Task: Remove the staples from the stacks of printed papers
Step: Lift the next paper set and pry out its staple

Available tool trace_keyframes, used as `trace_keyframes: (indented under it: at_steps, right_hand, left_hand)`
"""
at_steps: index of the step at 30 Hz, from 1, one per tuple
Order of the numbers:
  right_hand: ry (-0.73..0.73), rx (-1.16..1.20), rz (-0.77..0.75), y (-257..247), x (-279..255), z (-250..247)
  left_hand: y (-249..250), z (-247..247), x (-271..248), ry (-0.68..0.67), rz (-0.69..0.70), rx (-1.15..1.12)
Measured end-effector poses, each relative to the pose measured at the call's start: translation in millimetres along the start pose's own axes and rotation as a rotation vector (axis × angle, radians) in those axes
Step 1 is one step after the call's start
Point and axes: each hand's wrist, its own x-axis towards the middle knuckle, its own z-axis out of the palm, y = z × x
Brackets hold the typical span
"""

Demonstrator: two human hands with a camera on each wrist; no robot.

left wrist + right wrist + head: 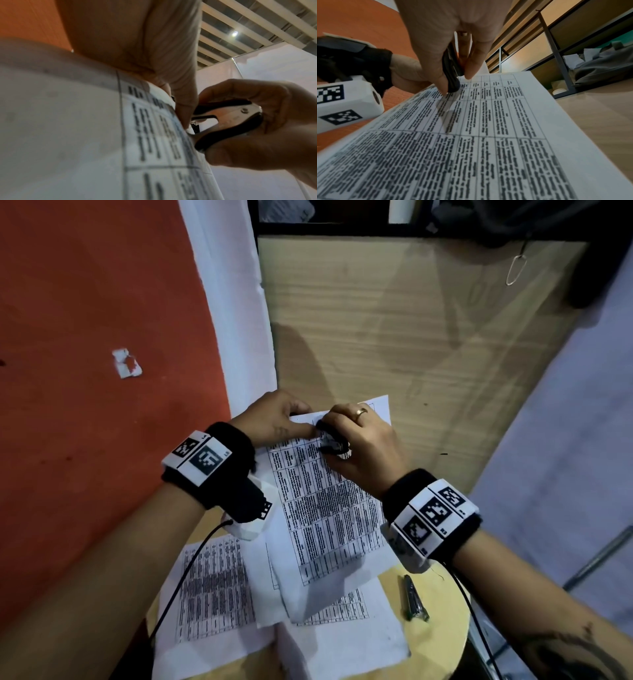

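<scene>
A stack of printed papers with dense tables lies tilted over other sheets on a round yellow table. My left hand pinches the stack's top corner, thumb on the printed face. My right hand grips a black and metal staple remover at that same corner. In the left wrist view the staple remover has its metal claws against the paper edge. In the right wrist view the remover stands between thumb and fingers on the stack. The staple itself is hidden.
More printed sheets lie underneath at the lower left. A dark folded multitool rests on the table at the right of the papers. A wooden cabinet stands behind, an orange floor at left with a paper scrap.
</scene>
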Motion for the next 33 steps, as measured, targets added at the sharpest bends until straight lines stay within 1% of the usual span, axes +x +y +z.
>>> trace_keyframes:
  at_steps: [12,15,18,21,24,27,29,31,33]
  right_hand:
    - [0.018,-0.032,-0.016,1.6,5.1,8.2]
    - [0.020,-0.035,-0.036,3.5,5.7,8.5]
    - [0.008,-0.043,-0.065,3.7,6.6,9.5]
    - [0.002,-0.052,-0.088,3.9,7.0,9.9]
    - [0.021,-0.071,-0.084,4.5,7.4,8.1]
    - [0.028,-0.070,-0.074,4.9,8.5,8.5]
    - [0.033,-0.050,-0.052,6.1,8.0,8.1]
    - [0.044,-0.005,-0.002,6.9,6.2,6.9]
    - [0.066,0.113,0.098,7.4,4.8,4.8]
  left_hand:
    - [-3.1,-1.6,2.2,0.040,-0.002,0.090]
    - [-1.1,-2.2,0.5,0.032,0.005,0.083]
    - [2.3,-3.9,0.3,0.020,0.018,0.122]
    - [5.5,-5.9,-1.0,-0.025,0.017,0.143]
    - [6.3,-8.9,-2.8,-0.089,-0.007,0.088]
    - [4.1,-10.5,-2.0,-0.101,-0.013,0.032]
    - [3.6,-8.1,-2.8,-0.115,0.008,-0.037]
    - [3.9,-4.7,-4.3,-0.098,0.034,-0.112]
    - [4.1,-2.7,-5.2,-0.056,0.049,-0.166]
